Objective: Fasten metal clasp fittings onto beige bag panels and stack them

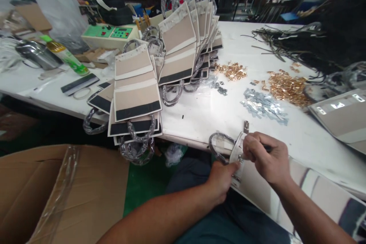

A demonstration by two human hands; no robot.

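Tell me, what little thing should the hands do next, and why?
Perhaps the left hand should press the beige panel steady: its thumb is at the end beside the plastic-wrapped handle, the right hand is at that end too, and part of the panel hangs over the person's lap.

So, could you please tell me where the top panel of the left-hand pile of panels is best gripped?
I'd probably pinch the top panel by its dark band, from the near side of the table: it looks flat and thin, and that end points toward the near edge.
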